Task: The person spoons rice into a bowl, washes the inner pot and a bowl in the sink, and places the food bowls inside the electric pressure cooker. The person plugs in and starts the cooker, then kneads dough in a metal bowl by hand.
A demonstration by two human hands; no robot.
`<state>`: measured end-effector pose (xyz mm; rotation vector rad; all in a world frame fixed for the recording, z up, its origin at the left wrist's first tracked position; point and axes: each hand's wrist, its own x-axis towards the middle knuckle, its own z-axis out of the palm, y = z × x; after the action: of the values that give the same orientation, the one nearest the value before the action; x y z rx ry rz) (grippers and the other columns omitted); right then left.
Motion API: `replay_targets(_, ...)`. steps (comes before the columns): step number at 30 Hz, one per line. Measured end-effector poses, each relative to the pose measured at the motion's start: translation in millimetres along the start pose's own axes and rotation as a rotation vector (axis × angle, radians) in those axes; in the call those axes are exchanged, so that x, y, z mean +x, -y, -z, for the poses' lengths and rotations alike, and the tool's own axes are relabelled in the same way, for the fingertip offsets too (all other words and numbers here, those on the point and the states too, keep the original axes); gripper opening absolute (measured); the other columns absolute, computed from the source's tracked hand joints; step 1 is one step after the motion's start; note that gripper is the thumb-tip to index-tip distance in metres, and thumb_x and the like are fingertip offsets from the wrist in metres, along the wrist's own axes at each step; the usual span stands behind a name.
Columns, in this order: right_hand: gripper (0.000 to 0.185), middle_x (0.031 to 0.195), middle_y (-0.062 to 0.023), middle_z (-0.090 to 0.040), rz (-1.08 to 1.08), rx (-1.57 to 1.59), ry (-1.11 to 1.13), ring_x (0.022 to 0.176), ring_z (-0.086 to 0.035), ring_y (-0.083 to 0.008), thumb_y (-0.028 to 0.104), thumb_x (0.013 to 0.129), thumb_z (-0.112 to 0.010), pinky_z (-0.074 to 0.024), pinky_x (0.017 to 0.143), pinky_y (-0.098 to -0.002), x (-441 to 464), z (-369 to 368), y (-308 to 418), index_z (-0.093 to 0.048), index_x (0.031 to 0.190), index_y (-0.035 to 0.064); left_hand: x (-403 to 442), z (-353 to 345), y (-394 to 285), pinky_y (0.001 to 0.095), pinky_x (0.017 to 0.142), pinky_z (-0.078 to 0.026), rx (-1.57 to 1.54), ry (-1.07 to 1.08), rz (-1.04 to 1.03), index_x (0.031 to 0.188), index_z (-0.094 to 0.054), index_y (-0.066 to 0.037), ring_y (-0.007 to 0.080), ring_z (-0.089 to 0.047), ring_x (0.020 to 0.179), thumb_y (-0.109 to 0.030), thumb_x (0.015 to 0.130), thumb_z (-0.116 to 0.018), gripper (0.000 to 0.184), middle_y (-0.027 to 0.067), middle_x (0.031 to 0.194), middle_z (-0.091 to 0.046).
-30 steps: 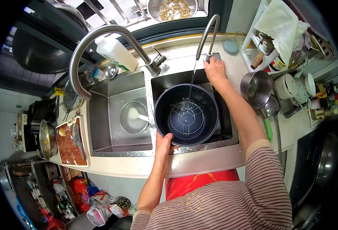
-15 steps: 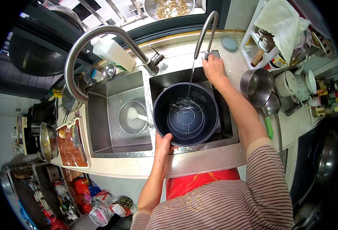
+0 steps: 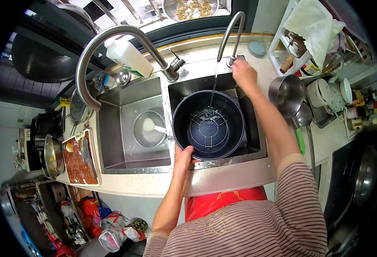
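A dark round pot (image 3: 181,128) stands in the right sink basin, with a wire rack (image 3: 208,145) and water inside. My left hand (image 3: 183,157) grips the pot's near left edge, thumb on the outside wall. A thin stream runs into the pot from the small curved faucet (image 3: 225,45). Beside this faucet's base is my right hand (image 3: 244,73), slightly blurred, its fingertips at the base and partly hidden. In the left basin (image 3: 124,152) sits a metal bowl (image 3: 142,141) of cloudy water holding a white ladle (image 3: 150,125).
A large curved faucet (image 3: 128,31) arches over the left basin, near a white bottle (image 3: 128,58). A cutting board (image 3: 80,165) with a knife (image 3: 86,156) lies left of the sink. Right of it are a saucepan (image 3: 286,96) and a green-handled ladle (image 3: 300,139).
My right hand has shifted slightly right and away from the small faucet's base. My left hand keeps its hold on the pot, and the water still runs.
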<state>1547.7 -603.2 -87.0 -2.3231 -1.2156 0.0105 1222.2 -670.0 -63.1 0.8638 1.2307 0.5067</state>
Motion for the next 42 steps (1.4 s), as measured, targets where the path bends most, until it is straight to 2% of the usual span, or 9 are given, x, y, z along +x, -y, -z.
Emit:
replay_targets(2, 0.034, 0.095, -0.0147, -0.064, -0.177, 0.336, -0.041, 0.081, -0.063, -0.0302, 0.026, 0.081, -0.06, -0.0487, 0.074, -0.0385, 9.1, -5.4, -26.0, -0.058, 0.103, 0.0009, -0.6, -0.9, -0.3, 0.0263, 0.039, -0.054, -0.035, 0.014, 0.0, 0.121, -0.04, -0.002, 0.0178, -0.061, 0.06, 0.0, 0.069, -0.043, 0.052, 0.0092, 0.085, -0.057)
replay_targets(5, 0.045, 0.099, -0.0177, -0.064, -0.219, 0.375, -0.047, 0.086, -0.063, -0.029, 0.03, 0.08, -0.062, -0.0483, 0.074, -0.0363, -2.4, -17.1, -32.8, -0.054, 0.113, 0.0, -4.6, -2.9, 0.0, 0.0255, 0.037, -0.052, -0.067, -0.041, -0.009, 0.117, -0.042, -0.002, 0.0156, -0.058, 0.055, 0.001, 0.069, -0.043, 0.049, 0.0073, 0.08, -0.056)
replay_targets(6, 0.048, 0.101, -0.0204, -0.062, -0.243, 0.399, 0.018, 0.095, -0.059, -0.0338, 0.033, 0.081, -0.059, -0.0457, 0.081, -0.0396, -24.6, 4.1, -12.8, -0.054, 0.113, -0.0019, -5.5, -3.9, 0.2, 0.0252, 0.036, -0.051, -0.08, -0.071, -0.015, 0.116, -0.043, -0.002, 0.0148, -0.056, 0.053, 0.002, 0.069, -0.042, 0.047, 0.0065, 0.078, -0.055)
replay_targets(9, 0.047, 0.092, -0.0169, -0.064, -0.186, 0.507, 0.402, 0.085, -0.062, -0.03, 0.043, 0.08, -0.058, -0.0467, 0.077, -0.0381, -90.2, 10.5, -13.0, -0.061, 0.105, 0.0029, -0.8, 7.1, 8.8, 0.0233, 0.033, -0.045, -0.122, -0.064, 0.001, 0.108, -0.047, -0.003, 0.0125, -0.052, 0.049, 0.002, 0.069, -0.044, 0.04, 0.0045, 0.071, -0.053)
replay_targets(13, 0.033, 0.074, -0.0035, -0.062, -0.2, 0.766, 0.343, 0.068, -0.057, -0.0101, 0.01, 0.072, -0.066, -0.0443, 0.062, -0.025, -143.0, 66.6, 24.9, -0.063, 0.103, 0.0024, -11.0, 20.3, 4.7, 0.022, 0.033, -0.041, -0.153, -0.026, -0.062, 0.1, -0.05, -0.004, 0.0114, -0.051, 0.048, 0.002, 0.068, -0.048, 0.033, 0.0036, 0.068, -0.053)
replay_targets(16, 0.032, 0.064, 0.0066, -0.043, -0.106, 0.848, 0.212, 0.058, -0.038, -0.0042, 0.003, 0.073, -0.063, -0.0326, 0.052, -0.0198, -147.0, 84.8, 40.8, -0.062, 0.105, 0.0008, -37.4, 36.1, -24.7, 0.0217, 0.036, -0.04, -0.211, 0.032, -0.088, 0.097, -0.051, -0.005, 0.0105, -0.05, 0.05, 0.001, 0.067, -0.05, 0.031, 0.0017, 0.068, -0.053)
replay_targets(23, 0.029, 0.066, 0.0073, -0.043, -0.009, 0.841, 0.203, 0.06, -0.038, -0.0025, 0.003, 0.075, -0.061, -0.0321, 0.054, -0.0176, -179.8, 134.3, 183.2, -0.061, 0.104, -0.0009, -103.7, 142.2, -65.1, 0.0214, 0.036, -0.035, -0.297, 0.087, -0.026, 0.092, -0.054, -0.004, 0.0104, -0.049, 0.049, 0.004, 0.065, -0.05, 0.028, 0.0018, 0.068, -0.054)
replay_targets(27, 0.029, 0.066, 0.007, -0.045, 0.059, 0.909, 0.284, 0.058, -0.039, -0.0019, 0.0, 0.074, -0.06, -0.031, 0.053, -0.0165, -217.0, 107.3, 262.7, -0.06, 0.103, -0.0034, -140.2, 230.6, -61.2, 0.0244, 0.044, -0.049, -0.291, -0.034, -0.055, 0.107, -0.052, -0.001, 0.0129, -0.058, 0.056, 0.004, 0.065, -0.049, 0.042, 0.0051, 0.078, -0.059)
replay_targets(42, 0.031, 0.066, 0.0018, -0.057, 0.338, 1.131, 1.068, 0.047, -0.047, -0.002, 0.005, 0.08, -0.061, -0.033, 0.038, -0.0161, -348.3, -25.9, 638.2, -0.056, 0.11, -0.0007, -285.8, 573.6, -21.8, 0.0332, 0.049, -0.055, -0.518, -0.602, -0.202, 0.106, -0.051, -0.001, 0.0172, -0.058, 0.061, 0.003, 0.064, -0.05, 0.042, 0.007, 0.082, -0.058)
